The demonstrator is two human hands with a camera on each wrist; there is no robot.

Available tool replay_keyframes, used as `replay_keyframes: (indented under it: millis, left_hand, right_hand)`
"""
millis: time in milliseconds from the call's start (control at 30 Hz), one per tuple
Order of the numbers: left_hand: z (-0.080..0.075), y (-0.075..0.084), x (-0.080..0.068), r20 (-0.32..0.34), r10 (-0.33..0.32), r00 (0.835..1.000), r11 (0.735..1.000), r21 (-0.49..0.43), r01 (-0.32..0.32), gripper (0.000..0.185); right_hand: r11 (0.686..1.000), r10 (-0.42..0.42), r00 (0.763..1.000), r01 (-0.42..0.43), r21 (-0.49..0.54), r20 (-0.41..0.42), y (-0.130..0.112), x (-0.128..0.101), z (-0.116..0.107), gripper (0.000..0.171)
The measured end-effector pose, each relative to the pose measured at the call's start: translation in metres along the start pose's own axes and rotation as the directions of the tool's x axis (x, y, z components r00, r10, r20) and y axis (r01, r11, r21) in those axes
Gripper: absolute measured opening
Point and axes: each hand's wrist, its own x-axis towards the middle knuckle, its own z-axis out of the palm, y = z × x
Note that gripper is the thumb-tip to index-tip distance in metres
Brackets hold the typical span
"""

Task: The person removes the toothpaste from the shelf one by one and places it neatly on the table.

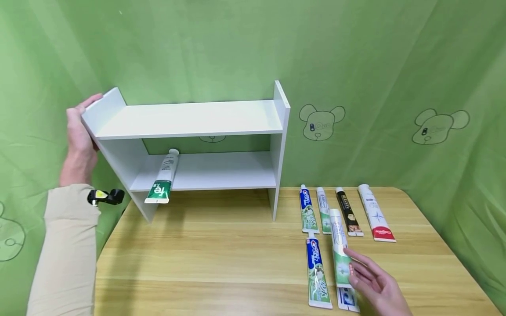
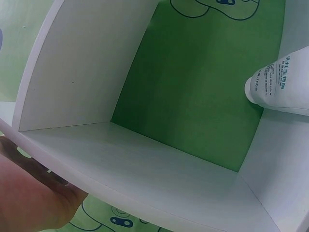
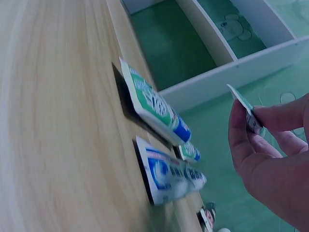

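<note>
Left hand (image 1: 81,140) grips white shelf (image 1: 189,120) end | right hand (image 1: 375,285) pinches green-white toothpaste tube (image 1: 340,250)

Staged recording booth, not a lived-in room. Green cloth backdrop (image 1: 375,66) draped across back and both sides, creased, printed with cartoon bear heads (image 1: 321,122). Small wooden table (image 1: 237,254) with rounded corners set against the cloth. White two-tier shelf unit (image 1: 189,131) standing on the table. Several toothpaste tubes (image 1: 348,215) laid out in neat rows beside it. No household fittings in view.
</note>
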Motion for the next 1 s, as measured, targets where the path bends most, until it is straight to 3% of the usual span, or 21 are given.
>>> replay_keyframes:
  millis: [167,400,500,667,767,867,1000]
  left_hand:
    - [0.000,-0.001,0.000,0.002,0.009,1.000,1.000,-0.001,-0.009,0.048]
    - [0.000,-0.001,0.000,-0.003,0.011,1.000,1.000,0.001,-0.011,0.048]
    - [0.001,0.000,0.001,0.000,0.009,1.000,1.000,-0.003,-0.009,0.048]
    - [0.001,0.000,0.002,-0.003,0.009,1.000,1.000,-0.011,-0.009,0.047]
    - [0.000,0.000,0.001,-0.007,0.009,1.000,1.000,-0.012,-0.009,0.047]
    - [0.000,0.000,0.001,-0.004,0.009,1.000,1.000,-0.008,-0.009,0.047]
    - [0.000,0.000,0.001,0.001,0.011,1.000,1.000,-0.002,-0.011,0.048]
  right_hand:
    - [0.994,-0.096,0.995,0.096,0.050,-0.004,0.009,0.001,-0.013,0.062]
    - [0.991,-0.070,0.997,0.071,0.116,-0.016,0.015,0.000,-0.027,0.059]
    - [0.993,-0.063,0.997,0.067,0.097,-0.045,0.018,-0.001,-0.031,0.060]
    - [0.997,0.069,0.992,-0.073,-0.033,-0.105,0.022,-0.001,-0.040,0.069]
    - [0.989,0.102,0.989,-0.113,-0.095,-0.110,0.026,0.000,-0.047,0.070]
    - [0.987,0.087,0.991,-0.100,-0.124,-0.105,0.030,0.000,-0.052,0.069]
    - [0.992,0.002,0.995,-0.015,-0.124,-0.103,0.036,-0.002,-0.056,0.064]
